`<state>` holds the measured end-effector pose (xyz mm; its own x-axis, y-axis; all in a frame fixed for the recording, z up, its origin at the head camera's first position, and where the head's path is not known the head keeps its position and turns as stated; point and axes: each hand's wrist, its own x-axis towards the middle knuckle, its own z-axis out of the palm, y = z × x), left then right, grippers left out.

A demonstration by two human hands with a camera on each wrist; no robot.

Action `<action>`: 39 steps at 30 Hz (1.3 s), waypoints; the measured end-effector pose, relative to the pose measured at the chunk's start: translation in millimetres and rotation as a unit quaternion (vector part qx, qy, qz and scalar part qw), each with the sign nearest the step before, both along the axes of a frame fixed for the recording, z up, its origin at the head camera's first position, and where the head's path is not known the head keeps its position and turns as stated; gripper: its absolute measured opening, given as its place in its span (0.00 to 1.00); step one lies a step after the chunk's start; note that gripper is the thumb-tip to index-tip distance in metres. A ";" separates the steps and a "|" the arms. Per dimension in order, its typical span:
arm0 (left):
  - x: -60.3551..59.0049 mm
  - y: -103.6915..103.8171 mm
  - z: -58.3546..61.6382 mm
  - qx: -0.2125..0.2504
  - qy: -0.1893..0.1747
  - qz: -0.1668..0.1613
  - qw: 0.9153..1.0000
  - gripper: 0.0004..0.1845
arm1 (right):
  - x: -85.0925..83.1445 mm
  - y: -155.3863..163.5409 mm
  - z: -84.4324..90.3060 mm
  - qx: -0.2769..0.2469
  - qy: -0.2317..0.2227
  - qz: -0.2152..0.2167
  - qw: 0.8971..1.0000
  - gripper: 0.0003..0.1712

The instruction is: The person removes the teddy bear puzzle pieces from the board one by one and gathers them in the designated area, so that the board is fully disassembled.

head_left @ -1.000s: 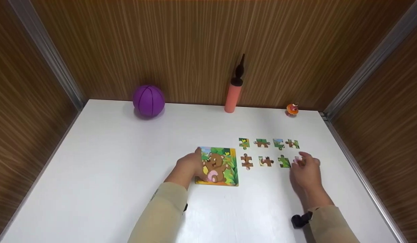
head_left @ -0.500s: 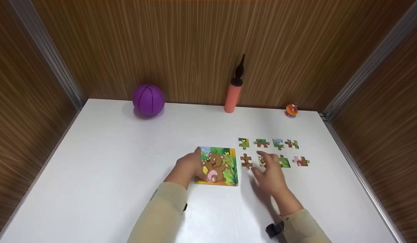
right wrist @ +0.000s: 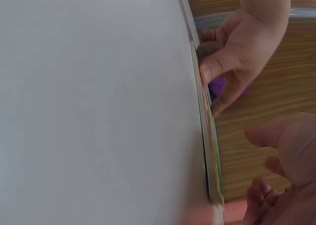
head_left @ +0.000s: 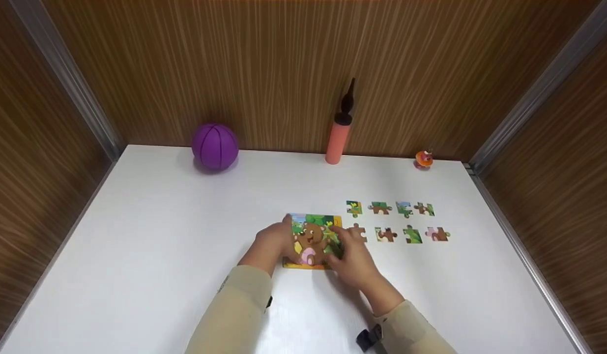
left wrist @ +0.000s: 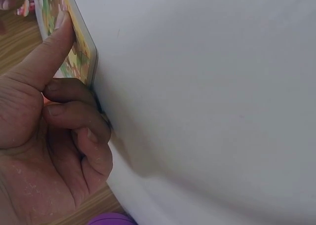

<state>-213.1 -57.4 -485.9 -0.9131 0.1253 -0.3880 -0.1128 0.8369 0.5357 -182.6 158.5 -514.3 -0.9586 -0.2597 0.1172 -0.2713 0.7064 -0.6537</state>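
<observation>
Steadying the puzzle board [head_left: 314,241] at frame centre, the left hand [head_left: 273,244] lay at its left edge, thumb on top, fingers curled against the side. Right hand [head_left: 351,258] covered the board's lower right corner; can't tell whether its fingers pinched anything. Eight loose pieces [head_left: 395,222] sat right of centre in two rows of four, so judged far from done. Upper frame: ball [head_left: 215,146], pump [head_left: 339,130], small orange toy [head_left: 424,159] by the wall.
</observation>
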 end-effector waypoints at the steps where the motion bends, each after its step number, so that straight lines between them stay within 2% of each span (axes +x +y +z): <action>1: -0.1 0.1 0.0 -0.001 0.000 0.000 1.000 0.68 | 0.4 -3.0 -0.4 0.002 -0.004 0.007 1.000 0.37; 9: -0.6 1.4 1.2 -0.008 -0.003 0.003 1.000 0.68 | 1.7 -20.6 -3.8 -0.002 -0.029 0.076 0.997 0.32; 14: -0.3 1.9 2.7 -0.018 -0.007 0.001 1.000 0.68 | 0.7 -28.7 -8.3 0.025 -0.030 0.103 0.994 0.26; 24: -2.1 1.7 3.3 -0.011 -0.021 0.001 1.000 0.69 | 2.5 -36.8 -10.6 0.059 -0.037 0.084 0.994 0.25; 31: -3.8 1.3 5.3 0.007 -0.044 0.009 0.999 0.69 | 2.1 -40.0 -10.3 0.047 -0.047 0.066 0.996 0.24; 39: -3.5 -4.9 4.0 0.033 -0.050 -0.002 0.998 0.75 | 1.1 -41.6 -12.2 0.019 -0.054 0.052 0.997 0.23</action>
